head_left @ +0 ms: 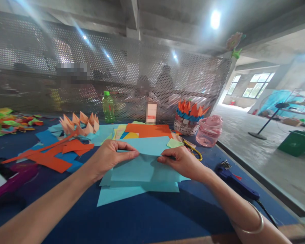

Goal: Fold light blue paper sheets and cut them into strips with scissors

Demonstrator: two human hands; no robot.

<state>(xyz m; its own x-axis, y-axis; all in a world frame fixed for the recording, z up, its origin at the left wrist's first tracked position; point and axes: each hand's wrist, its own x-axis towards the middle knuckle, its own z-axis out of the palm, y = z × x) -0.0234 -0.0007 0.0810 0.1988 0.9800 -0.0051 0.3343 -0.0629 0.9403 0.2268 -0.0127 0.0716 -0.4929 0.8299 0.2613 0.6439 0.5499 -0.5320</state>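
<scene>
Between my hands is a light blue sheet of paper (144, 169), raised above more light blue sheets (139, 195) on the dark blue tabletop. My left hand (114, 157) pinches its upper left edge between thumb and fingers. On the other side my right hand (176, 159) grips the upper right edge the same way, and the paper dips slightly between them. Behind the sheet lie an orange sheet (152, 129) and several coloured papers. Close to my right hand are a pale green slip (175, 143) and yellow-handled scissors (199, 156).
Left are orange strips (51, 159), a peach pointed paper ring (80, 125) and a purple tool (17, 179). A green bottle (108, 106) stands at the back. Right are a decorated basket (186, 123), a pink water bottle (209, 132) and a blue glue gun (237, 181) with its cord.
</scene>
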